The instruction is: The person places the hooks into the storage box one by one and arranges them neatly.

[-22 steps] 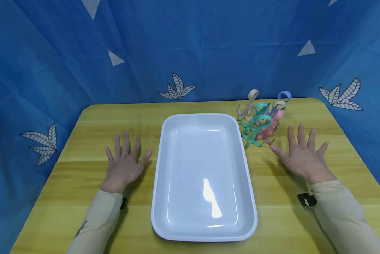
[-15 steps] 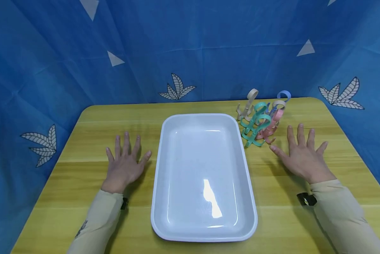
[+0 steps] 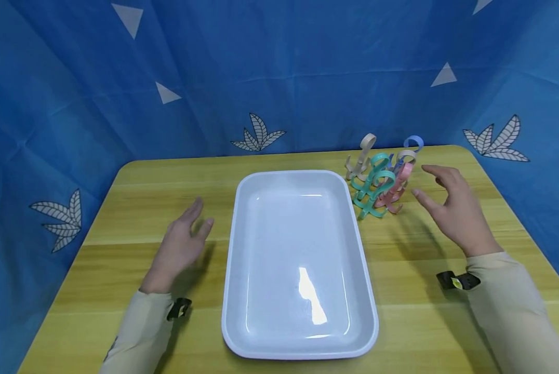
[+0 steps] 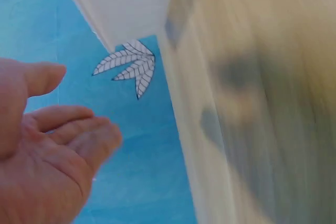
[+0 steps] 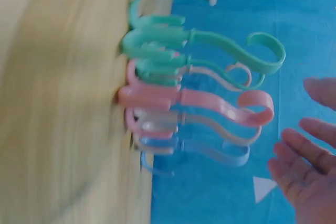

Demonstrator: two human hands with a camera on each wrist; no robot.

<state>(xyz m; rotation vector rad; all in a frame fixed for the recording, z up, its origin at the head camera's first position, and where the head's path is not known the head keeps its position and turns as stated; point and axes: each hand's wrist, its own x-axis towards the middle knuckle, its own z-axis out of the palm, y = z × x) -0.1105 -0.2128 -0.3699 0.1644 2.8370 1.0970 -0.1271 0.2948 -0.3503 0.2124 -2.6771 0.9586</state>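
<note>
Several plastic hook hangers, each with a curled top and prongs at the base, stand bunched on the table behind the tray's right side. Two are green (image 3: 377,189), with a pink hanger (image 3: 396,189), a blue hanger (image 3: 413,143) and beige hangers (image 3: 362,156) around them. My right hand (image 3: 457,213) hovers just right of the cluster, fingers loosely bent and holding nothing; in the right wrist view the pink hanger (image 5: 205,103) shows apart from the fingertips. Left of the white tray (image 3: 289,234), my left hand (image 3: 178,246) is raised over the table, relaxed and holding nothing.
The rectangular tray, with a raised rim, lies in the middle of the wood-grain table (image 3: 116,218). A blue cloth (image 3: 298,78) with leaf and triangle prints hangs along the table's back and sides.
Both hands were spread flat on the table and have lifted off it. Their fingers have drawn together and bent, the right hand moving slightly up beside the hangers. Tray and hangers stay put.
</note>
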